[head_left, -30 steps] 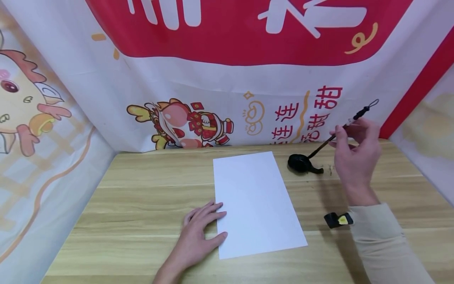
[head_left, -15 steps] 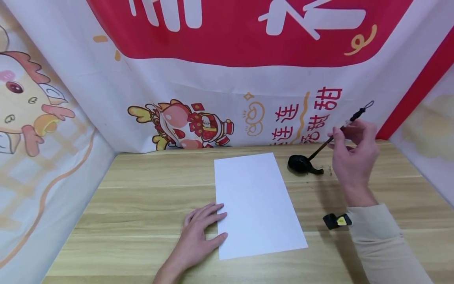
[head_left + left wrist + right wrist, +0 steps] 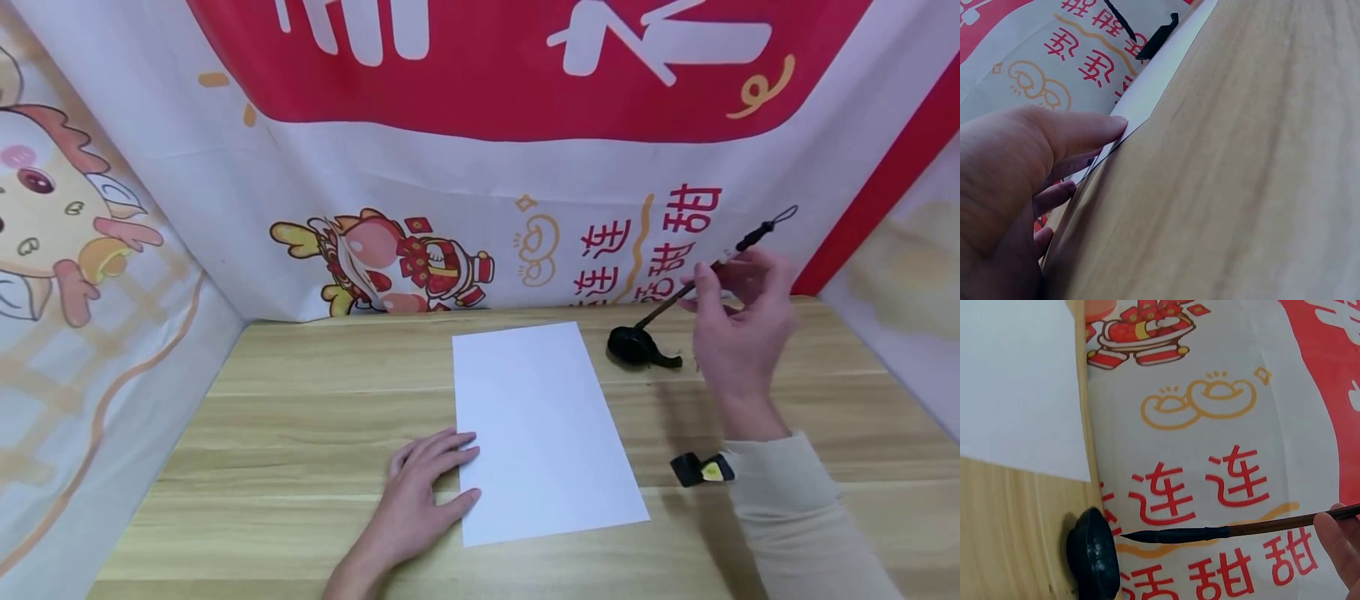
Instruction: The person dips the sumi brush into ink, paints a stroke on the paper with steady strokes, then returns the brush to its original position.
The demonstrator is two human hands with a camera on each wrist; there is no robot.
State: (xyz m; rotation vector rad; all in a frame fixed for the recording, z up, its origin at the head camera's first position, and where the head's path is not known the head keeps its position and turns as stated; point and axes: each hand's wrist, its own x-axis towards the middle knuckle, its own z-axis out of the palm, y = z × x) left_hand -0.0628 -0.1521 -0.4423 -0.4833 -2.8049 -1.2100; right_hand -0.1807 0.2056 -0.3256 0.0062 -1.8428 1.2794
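Note:
In the head view, a blank white sheet of paper lies on the wooden table. My left hand rests at its left edge, fingers loosely spread, with thumb and fingertips on the paper. Its thumb lies over the margin in the left wrist view. My right hand pinches a dark-handled writing brush with a black tip, slanting down to the left. Under it stands a small black ink dish with a curved tail-like handle. The right wrist view shows the pointed brush tip right by the dish's rim.
A white cloth backdrop printed with red lettering and cartoon figures hangs behind the table. Another printed cloth borders the left side. A small black device with a yellow label sits at the right sleeve cuff.
My right hand has shifted slightly left with the brush, whose lower end now overlaps the dish farther left and whose shaft slants more. The left hand and paper have stayed put.

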